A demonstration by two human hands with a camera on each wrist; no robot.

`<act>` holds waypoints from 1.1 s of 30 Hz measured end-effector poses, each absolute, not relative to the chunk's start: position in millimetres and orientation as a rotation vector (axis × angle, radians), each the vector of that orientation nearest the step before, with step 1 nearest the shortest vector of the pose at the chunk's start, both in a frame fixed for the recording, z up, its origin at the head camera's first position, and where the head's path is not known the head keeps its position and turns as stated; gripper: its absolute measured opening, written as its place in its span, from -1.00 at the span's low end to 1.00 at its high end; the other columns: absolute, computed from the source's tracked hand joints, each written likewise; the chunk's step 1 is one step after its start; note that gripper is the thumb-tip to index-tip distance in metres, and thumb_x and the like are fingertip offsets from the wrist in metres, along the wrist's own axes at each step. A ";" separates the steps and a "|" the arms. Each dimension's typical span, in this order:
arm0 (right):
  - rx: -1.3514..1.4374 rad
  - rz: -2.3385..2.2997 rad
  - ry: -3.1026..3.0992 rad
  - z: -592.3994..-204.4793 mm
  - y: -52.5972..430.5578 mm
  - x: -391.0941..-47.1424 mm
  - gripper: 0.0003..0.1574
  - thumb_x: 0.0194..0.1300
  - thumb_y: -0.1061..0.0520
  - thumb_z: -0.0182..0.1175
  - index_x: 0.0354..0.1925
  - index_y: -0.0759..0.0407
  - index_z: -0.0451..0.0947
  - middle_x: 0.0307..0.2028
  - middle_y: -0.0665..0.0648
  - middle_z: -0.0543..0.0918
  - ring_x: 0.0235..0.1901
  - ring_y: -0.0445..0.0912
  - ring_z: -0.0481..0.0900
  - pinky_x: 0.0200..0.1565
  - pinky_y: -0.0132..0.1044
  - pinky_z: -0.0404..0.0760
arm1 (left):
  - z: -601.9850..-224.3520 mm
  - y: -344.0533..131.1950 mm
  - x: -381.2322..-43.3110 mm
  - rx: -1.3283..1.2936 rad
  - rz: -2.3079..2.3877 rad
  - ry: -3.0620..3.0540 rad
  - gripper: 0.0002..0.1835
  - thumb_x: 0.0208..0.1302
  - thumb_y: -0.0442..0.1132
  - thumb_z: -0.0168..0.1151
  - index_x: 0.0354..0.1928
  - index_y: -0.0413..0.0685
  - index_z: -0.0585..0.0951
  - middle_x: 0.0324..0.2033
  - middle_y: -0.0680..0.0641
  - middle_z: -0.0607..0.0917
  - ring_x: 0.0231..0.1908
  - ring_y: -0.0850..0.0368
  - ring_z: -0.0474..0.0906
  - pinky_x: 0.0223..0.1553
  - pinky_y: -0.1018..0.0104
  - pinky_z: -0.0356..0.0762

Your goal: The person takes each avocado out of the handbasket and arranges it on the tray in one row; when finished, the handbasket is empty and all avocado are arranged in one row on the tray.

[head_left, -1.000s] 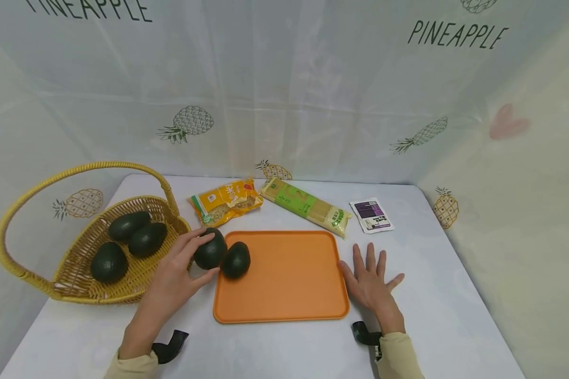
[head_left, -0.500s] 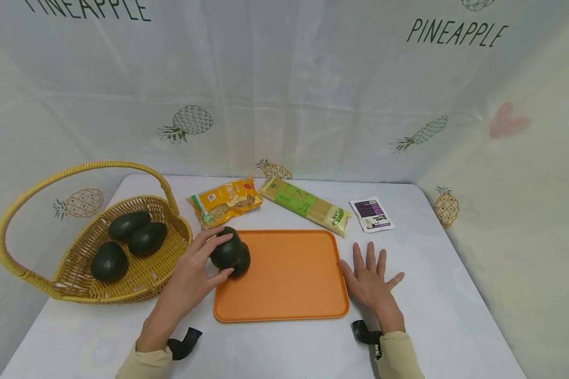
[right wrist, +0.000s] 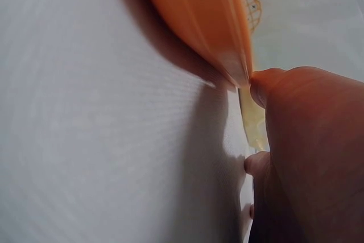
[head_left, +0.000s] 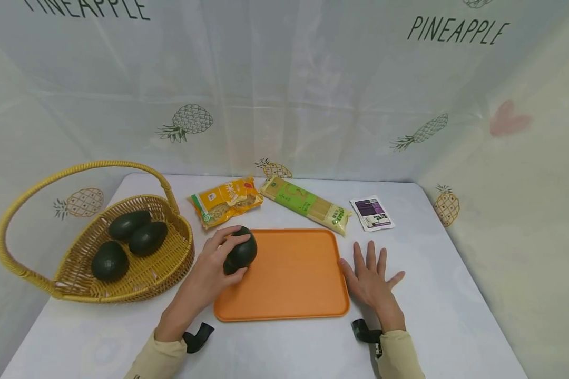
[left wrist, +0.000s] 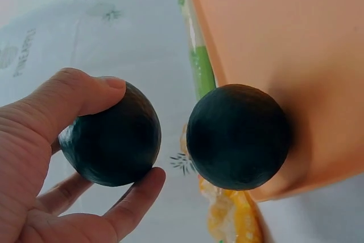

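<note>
My left hand [head_left: 212,271] grips a dark green avocado [head_left: 245,249] between thumb and fingers, above the left part of the orange tray [head_left: 289,284]. A second avocado [left wrist: 239,138] lies on the tray; in the left wrist view a gap shows between the two, while from the head it is mostly hidden behind the held one. My right hand [head_left: 371,281] rests on the white table with fingers spread, its thumb touching the tray's right edge. In the right wrist view that thumb [right wrist: 270,81] meets the tray's rim.
A yellow wicker basket [head_left: 170,271] with a tall handle stands at the left, holding three avocados [head_left: 110,261]. Behind the tray lie an orange food packet [head_left: 226,201], a long green-labelled pack [head_left: 305,204] and a small white-and-purple sachet [head_left: 372,213]. A printed curtain hangs behind the table.
My left hand has carried its avocado rightward, from the tray's left edge to above the avocado lying on it. The right hand has stayed in place.
</note>
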State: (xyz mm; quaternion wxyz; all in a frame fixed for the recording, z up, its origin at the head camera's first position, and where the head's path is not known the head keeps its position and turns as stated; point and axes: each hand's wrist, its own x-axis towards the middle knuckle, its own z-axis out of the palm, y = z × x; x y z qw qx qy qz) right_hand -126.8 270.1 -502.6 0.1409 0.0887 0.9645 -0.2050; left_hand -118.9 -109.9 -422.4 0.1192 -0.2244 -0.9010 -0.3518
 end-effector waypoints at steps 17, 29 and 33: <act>0.258 -0.590 2.776 -501.2 269.8 -125.7 0.17 0.57 -0.61 -0.36 0.75 0.03 -0.31 0.71 0.33 -0.54 0.64 0.42 -0.73 0.22 0.64 -0.92 | -425.4 -85.5 -125.7 -0.737 -0.817 -2.664 -0.30 0.09 -0.46 0.63 0.31 -0.06 0.64 0.41 -0.26 0.51 0.25 -0.34 0.49 0.06 -0.17 0.77; 0.253 -0.605 2.788 -503.3 271.3 -125.1 0.18 0.56 -0.62 -0.36 0.75 0.03 -0.31 0.71 0.33 -0.53 0.64 0.42 -0.73 0.20 0.63 -0.95 | -425.4 -76.1 -137.7 -0.877 -0.701 -2.766 -0.35 0.14 -0.44 0.58 0.29 0.00 0.62 0.44 -0.33 0.48 0.25 -0.46 0.48 -0.01 -0.15 0.78; 0.245 -0.606 2.792 -502.7 271.3 -124.9 0.18 0.56 -0.62 -0.37 0.76 0.03 -0.30 0.72 0.32 -0.53 0.64 0.41 -0.74 0.22 0.64 -0.93 | -426.7 -74.7 -139.4 -0.877 -0.650 -2.819 -0.36 0.17 -0.43 0.58 0.31 -0.02 0.61 0.49 -0.34 0.43 0.26 -0.40 0.46 -0.02 -0.13 0.77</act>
